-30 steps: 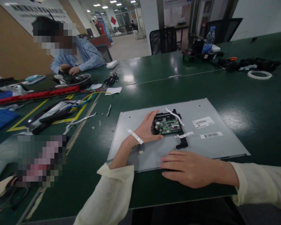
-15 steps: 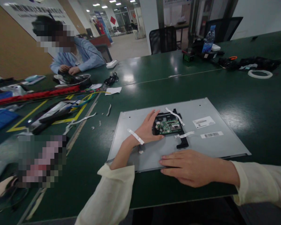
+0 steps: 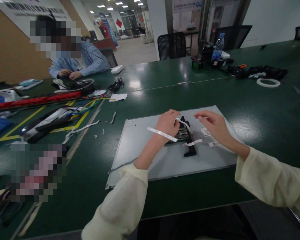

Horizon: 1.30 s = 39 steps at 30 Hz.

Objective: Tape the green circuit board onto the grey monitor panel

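A flat grey panel (image 3: 135, 146) lies on the green table, with a black bracket (image 3: 190, 151) and a green circuit board (image 3: 183, 134) on it. Over the board's upper left, my left hand (image 3: 167, 122) is closed with fingers curled beside the upper end of a white tape strip (image 3: 185, 124); what they grip, if anything, is hidden. Another white strip (image 3: 162, 134) lies across my left wrist. A third strip (image 3: 195, 142) crosses the bracket. My right hand (image 3: 215, 126) hovers over the panel's right side, thumb and fingertips pinched together; I cannot make out anything between them.
At the far left a person (image 3: 77, 63) in a blue sleeve handles dark cables. Tape scraps (image 3: 113, 117), a red strip (image 3: 40, 100) and tools lie leftward. A water bottle (image 3: 218, 48), black gear and a white ring (image 3: 268, 83) stand at the back right.
My right hand has risen from the panel's front edge to above its right side, fingers now pinched. My left hand has moved up and right, curling over the board. The view has shifted slightly.
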Each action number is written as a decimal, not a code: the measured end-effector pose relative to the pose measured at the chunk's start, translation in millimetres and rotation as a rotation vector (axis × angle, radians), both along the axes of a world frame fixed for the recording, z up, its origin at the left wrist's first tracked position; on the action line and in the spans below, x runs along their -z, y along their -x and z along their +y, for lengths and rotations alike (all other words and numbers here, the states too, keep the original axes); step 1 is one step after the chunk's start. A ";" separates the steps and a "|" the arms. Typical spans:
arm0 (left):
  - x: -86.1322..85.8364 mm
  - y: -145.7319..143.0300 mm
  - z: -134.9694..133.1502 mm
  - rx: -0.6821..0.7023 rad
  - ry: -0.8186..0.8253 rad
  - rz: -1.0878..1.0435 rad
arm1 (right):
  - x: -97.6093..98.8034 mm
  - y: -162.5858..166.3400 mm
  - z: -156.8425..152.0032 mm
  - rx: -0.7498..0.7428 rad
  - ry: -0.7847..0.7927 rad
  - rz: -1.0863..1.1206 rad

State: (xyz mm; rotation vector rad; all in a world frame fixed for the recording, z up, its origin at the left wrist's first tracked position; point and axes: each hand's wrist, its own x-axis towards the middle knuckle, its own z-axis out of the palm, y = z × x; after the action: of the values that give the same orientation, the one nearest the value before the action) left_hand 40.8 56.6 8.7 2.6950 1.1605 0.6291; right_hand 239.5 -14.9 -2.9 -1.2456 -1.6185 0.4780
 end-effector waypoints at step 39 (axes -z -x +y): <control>36.7 -11.2 26.7 -0.054 -0.026 0.076 | 33.0 9.7 26.7 -0.025 0.242 -0.273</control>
State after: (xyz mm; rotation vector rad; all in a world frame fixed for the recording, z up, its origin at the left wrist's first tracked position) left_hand 52.0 83.3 -28.0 2.7396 1.2553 0.5572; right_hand 229.9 11.8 -35.9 -1.5258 -1.8471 0.5500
